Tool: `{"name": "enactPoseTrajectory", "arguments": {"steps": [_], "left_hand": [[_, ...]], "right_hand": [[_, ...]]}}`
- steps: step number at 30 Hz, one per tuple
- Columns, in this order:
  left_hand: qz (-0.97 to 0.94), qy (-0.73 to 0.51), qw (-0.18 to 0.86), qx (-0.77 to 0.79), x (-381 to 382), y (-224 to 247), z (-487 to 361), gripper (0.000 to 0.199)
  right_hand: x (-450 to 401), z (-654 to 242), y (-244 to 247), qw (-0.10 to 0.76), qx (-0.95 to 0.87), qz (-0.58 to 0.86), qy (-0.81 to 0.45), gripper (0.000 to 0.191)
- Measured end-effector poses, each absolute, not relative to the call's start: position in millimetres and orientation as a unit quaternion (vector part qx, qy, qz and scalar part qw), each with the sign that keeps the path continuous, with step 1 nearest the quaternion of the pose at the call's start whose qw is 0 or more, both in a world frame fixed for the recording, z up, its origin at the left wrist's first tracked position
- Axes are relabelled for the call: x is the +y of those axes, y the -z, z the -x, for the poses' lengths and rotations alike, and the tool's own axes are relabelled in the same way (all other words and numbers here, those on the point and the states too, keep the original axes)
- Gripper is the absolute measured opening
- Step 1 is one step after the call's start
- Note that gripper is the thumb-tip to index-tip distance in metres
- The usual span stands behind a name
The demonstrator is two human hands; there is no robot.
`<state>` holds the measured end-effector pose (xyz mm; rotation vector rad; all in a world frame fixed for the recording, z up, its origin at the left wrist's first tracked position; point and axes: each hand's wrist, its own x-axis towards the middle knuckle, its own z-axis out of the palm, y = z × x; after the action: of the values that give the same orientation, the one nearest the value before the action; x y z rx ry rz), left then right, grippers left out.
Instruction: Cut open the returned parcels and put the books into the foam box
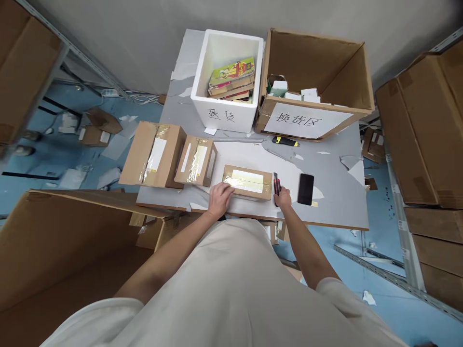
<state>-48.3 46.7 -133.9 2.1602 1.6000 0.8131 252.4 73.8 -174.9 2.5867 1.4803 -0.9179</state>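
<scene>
A small taped cardboard box [247, 182] with a white label lies on the table in front of me. My left hand [220, 198] grips its near left corner, fingers bent over the edge. Just past the box's right end, my right hand [283, 198] is closed around a black and red utility knife [277, 184], which points away from me; whether its blade is out cannot be made out. To the right of that hand lies a black phone [306, 189]. Two more taped boxes stand on the left, a medium one [196, 160] beside a larger one [154, 154].
At the table's back, a white foam bin [224, 113] holds books, and a large open carton [350, 113] holds small boxes. A yellow-black cutter [285, 141] lies before them. A big open carton [72, 241] stands at my left; shelves of cartons [419, 140] flank the right.
</scene>
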Motion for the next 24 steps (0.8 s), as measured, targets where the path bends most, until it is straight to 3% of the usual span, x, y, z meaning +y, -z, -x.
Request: {"name": "enactPoseTrajectory", "arguments": {"steps": [3, 6, 9, 13, 17, 24], "left_hand": [[-0.824, -0.247, 0.182, 0.476, 48, 132, 44, 0.025], [-0.835, -0.23, 0.178, 0.467, 50, 136, 42, 0.025], [-0.833, -0.238, 0.18, 0.467, 51, 143, 42, 0.025], [-0.826, -0.258, 0.188, 0.465, 50, 151, 43, 0.025], [-0.823, -0.268, 0.188, 0.463, 46, 156, 43, 0.025], [-0.812, -0.288, 0.21, 0.462, 41, 159, 44, 0.026]], "right_hand": [[84, -260, 161, -0.005, 0.491, -0.823, 0.285, 0.037], [96, -265, 126, -0.073, 0.533, -0.8, 0.265, 0.043], [104, -249, 83, -0.146, 0.668, -0.661, 0.309, 0.052], [113, -201, 46, -0.022, 0.833, -0.452, 0.319, 0.057], [123, -166, 41, 0.124, 0.878, -0.37, 0.276, 0.057], [132, -148, 40, 0.192, 0.889, -0.359, 0.211, 0.058]]}}
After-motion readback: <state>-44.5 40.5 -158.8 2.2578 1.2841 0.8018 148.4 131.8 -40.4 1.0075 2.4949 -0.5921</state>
